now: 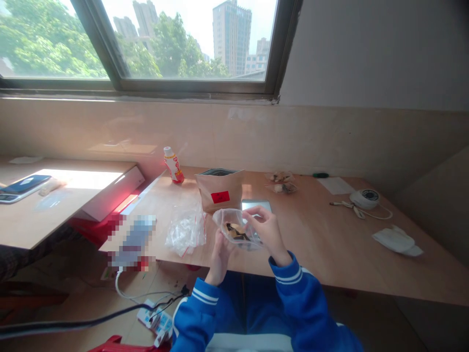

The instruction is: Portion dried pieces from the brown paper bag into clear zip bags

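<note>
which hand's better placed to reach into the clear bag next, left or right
Probably the right hand: its fingers are already at the rim of the clear bag, while the left hand supports it from below.

White/red bottle (173, 167) upright nr back L of desk (318, 234), by tiled wall (330, 137). Pixelated item (135, 239) at desk's L end w/ white cord (117, 283). R side: green item (321, 175), white sheet (336, 186), white dome cam (365, 198) w/ cable (384, 216), white cloth or tissue (395, 240), can't tell which. 2nd tbl (18, 220) far L w/ flat blue-topped device (27, 184). On floor: pwr strip (157, 320); red plastic pc (119, 346) nr btm edge. Window (198, 87) up top: trees (176, 41), tall bldgs (232, 36) outside.
</note>
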`<action>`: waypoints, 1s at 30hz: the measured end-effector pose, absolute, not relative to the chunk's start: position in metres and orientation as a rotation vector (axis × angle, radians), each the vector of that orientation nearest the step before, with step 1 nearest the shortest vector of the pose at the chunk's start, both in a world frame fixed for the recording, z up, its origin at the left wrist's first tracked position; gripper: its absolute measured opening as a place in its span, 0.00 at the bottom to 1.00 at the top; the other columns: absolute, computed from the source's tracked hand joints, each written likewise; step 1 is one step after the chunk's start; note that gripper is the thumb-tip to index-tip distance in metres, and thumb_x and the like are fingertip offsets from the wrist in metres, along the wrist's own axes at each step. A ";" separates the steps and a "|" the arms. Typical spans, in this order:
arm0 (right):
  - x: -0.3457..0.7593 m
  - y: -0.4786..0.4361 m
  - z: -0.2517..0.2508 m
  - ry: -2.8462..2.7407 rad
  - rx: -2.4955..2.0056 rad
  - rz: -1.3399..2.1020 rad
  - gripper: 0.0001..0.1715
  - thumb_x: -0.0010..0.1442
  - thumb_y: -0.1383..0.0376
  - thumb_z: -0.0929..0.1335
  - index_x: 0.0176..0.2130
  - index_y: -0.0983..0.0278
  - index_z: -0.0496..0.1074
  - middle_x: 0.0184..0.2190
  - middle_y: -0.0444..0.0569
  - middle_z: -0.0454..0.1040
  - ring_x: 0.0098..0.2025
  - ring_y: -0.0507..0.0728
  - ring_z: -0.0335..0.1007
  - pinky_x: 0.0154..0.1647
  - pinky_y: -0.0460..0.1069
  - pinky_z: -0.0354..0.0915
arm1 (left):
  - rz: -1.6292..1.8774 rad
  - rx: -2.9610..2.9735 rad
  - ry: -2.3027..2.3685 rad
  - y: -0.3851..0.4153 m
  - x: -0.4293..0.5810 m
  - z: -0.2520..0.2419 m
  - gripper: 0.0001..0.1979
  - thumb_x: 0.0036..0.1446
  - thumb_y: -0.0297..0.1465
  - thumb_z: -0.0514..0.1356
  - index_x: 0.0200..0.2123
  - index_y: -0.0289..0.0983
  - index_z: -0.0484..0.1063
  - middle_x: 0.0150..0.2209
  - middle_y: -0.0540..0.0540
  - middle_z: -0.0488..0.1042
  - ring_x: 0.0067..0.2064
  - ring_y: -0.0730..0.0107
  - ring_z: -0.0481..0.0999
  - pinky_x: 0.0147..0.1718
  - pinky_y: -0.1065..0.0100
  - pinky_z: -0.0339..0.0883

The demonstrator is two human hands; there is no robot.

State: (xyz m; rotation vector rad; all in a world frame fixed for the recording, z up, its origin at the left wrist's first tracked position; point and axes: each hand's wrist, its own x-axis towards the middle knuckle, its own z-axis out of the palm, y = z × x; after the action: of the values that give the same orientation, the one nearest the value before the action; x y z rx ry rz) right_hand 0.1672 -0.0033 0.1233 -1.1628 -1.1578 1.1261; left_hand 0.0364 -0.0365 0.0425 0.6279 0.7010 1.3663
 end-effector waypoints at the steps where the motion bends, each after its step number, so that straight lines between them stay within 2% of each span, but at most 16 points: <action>1: 0.166 0.001 0.123 -1.208 -1.164 1.132 0.20 0.49 0.50 0.73 0.31 0.64 0.73 0.23 0.45 0.74 0.21 0.53 0.70 0.18 0.46 0.65 | 1.317 0.585 0.642 -0.032 0.037 0.042 0.26 0.60 0.46 0.53 0.57 0.38 0.64 0.48 0.39 0.74 0.50 0.57 0.73 0.49 0.57 0.66; 3: 0.166 0.009 0.123 -1.338 -1.192 1.071 0.16 0.51 0.52 0.71 0.30 0.64 0.73 0.25 0.46 0.75 0.22 0.53 0.70 0.19 0.47 0.65 | 1.302 0.514 0.596 -0.025 0.039 0.041 0.27 0.60 0.46 0.53 0.58 0.38 0.63 0.47 0.40 0.76 0.49 0.57 0.75 0.50 0.55 0.66; 5: 0.168 0.015 0.127 -1.467 -1.234 0.864 0.11 0.53 0.57 0.70 0.31 0.63 0.74 0.29 0.48 0.76 0.25 0.53 0.70 0.24 0.48 0.67 | 1.358 0.443 0.638 -0.017 0.040 0.037 0.26 0.60 0.45 0.55 0.57 0.39 0.65 0.45 0.42 0.77 0.49 0.60 0.75 0.52 0.57 0.65; 7: 0.169 0.019 0.133 -1.551 -1.224 0.631 0.07 0.55 0.62 0.68 0.32 0.63 0.74 0.34 0.49 0.76 0.30 0.54 0.71 0.31 0.49 0.68 | 1.406 0.401 0.682 -0.009 0.041 0.031 0.25 0.59 0.45 0.56 0.56 0.41 0.66 0.48 0.44 0.76 0.52 0.64 0.74 0.55 0.60 0.63; 9: 0.169 0.021 0.137 -1.650 -1.166 0.565 0.06 0.56 0.66 0.66 0.33 0.63 0.74 0.35 0.49 0.75 0.33 0.54 0.71 0.34 0.48 0.68 | 1.419 0.400 0.681 -0.002 0.040 0.023 0.24 0.60 0.44 0.56 0.56 0.42 0.66 0.55 0.45 0.72 0.57 0.65 0.70 0.58 0.61 0.60; 13: 0.159 0.031 0.128 -1.877 -1.175 0.689 0.11 0.56 0.72 0.63 0.36 0.64 0.74 0.34 0.49 0.77 0.36 0.54 0.73 0.37 0.48 0.68 | 1.408 0.420 0.651 0.006 0.036 0.010 0.25 0.60 0.45 0.55 0.57 0.41 0.65 0.59 0.43 0.68 0.62 0.62 0.64 0.59 0.59 0.59; 18: 0.147 0.049 0.103 -2.031 -1.227 0.823 0.11 0.53 0.76 0.65 0.33 0.64 0.76 0.31 0.48 0.79 0.33 0.56 0.74 0.37 0.49 0.67 | 1.430 0.381 0.702 0.005 0.032 -0.002 0.24 0.59 0.42 0.57 0.56 0.41 0.65 0.57 0.42 0.70 0.60 0.59 0.67 0.57 0.59 0.62; 20: 0.144 0.052 0.097 -2.069 -1.151 0.862 0.12 0.52 0.74 0.67 0.37 0.64 0.76 0.34 0.48 0.79 0.35 0.56 0.75 0.37 0.49 0.68 | 1.449 0.385 0.727 0.004 0.030 -0.006 0.21 0.58 0.40 0.59 0.53 0.40 0.68 0.55 0.41 0.72 0.59 0.58 0.68 0.56 0.59 0.64; 25: 0.139 0.052 0.090 -2.134 -0.969 0.898 0.21 0.51 0.74 0.69 0.46 0.62 0.74 0.39 0.47 0.79 0.36 0.55 0.74 0.36 0.47 0.67 | 1.459 0.418 0.747 0.006 0.029 -0.013 0.18 0.54 0.37 0.63 0.48 0.38 0.72 0.50 0.41 0.75 0.54 0.58 0.72 0.53 0.60 0.66; 30: 0.139 0.055 0.081 -2.075 -1.049 0.986 0.13 0.51 0.76 0.67 0.36 0.64 0.77 0.31 0.45 0.78 0.31 0.54 0.73 0.33 0.46 0.67 | 1.479 0.398 0.725 0.007 0.031 -0.008 0.24 0.55 0.44 0.61 0.50 0.36 0.72 0.50 0.40 0.75 0.54 0.57 0.72 0.53 0.59 0.67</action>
State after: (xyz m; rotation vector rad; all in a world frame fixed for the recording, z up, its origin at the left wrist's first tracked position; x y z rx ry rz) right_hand 0.1392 0.0553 0.0807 -1.0486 -2.0749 0.9862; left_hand 0.0306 0.0071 -0.0085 0.3984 0.7254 1.4785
